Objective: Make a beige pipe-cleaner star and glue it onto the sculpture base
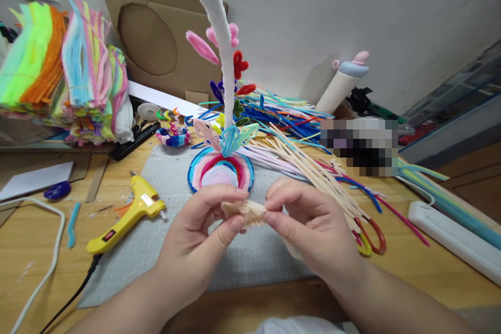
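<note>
Between the fingertips of my left hand (207, 229) and my right hand (309, 222) is a small cream pipe-cleaner piece (252, 212), bent into a compact shape with ridges. Both hands pinch it, one at each end, above the grey cutting mat (156, 250). Just beyond my fingers stands a pipe-cleaner craft: a round rainbow-striped base (193, 169), a pastel butterfly (229, 138) and a tall white wrapped stem (227, 73) with colourful flowers and petals near it. My fingers partly cover the front of the base.
A yellow glue gun (129, 214) lies left on the mat, its black cord trailing forward. Cream pipe cleaners (309, 172) lie right of the craft. Bundles of coloured pipe cleaners (35, 57) stand at far left. At right are a white bottle (336, 86) and a white power strip (454, 237).
</note>
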`<control>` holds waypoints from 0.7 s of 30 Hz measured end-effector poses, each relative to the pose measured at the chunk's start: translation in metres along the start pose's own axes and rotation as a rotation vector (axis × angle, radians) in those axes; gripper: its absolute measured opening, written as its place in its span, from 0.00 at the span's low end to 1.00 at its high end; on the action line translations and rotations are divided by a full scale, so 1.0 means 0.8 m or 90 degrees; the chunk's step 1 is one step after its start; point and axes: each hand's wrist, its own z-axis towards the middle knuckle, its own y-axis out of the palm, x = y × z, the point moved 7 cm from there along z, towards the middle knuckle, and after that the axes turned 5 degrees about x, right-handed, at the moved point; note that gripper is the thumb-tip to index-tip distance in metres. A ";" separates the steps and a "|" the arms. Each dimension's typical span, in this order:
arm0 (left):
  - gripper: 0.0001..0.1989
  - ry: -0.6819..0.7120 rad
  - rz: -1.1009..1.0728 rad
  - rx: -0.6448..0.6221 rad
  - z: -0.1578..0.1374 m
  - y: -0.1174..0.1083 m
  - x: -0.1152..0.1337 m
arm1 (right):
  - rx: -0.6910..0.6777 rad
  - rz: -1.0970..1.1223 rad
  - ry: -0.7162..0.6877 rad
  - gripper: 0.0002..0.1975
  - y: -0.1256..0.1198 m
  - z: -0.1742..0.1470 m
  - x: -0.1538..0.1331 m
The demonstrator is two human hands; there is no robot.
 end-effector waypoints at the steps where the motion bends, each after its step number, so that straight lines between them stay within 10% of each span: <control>1: 0.13 -0.001 0.000 -0.001 0.000 0.000 0.000 | -0.001 0.003 0.001 0.06 0.000 0.000 0.000; 21: 0.16 0.014 0.025 -0.039 -0.003 0.002 -0.003 | -0.005 0.079 0.075 0.03 0.001 -0.002 0.011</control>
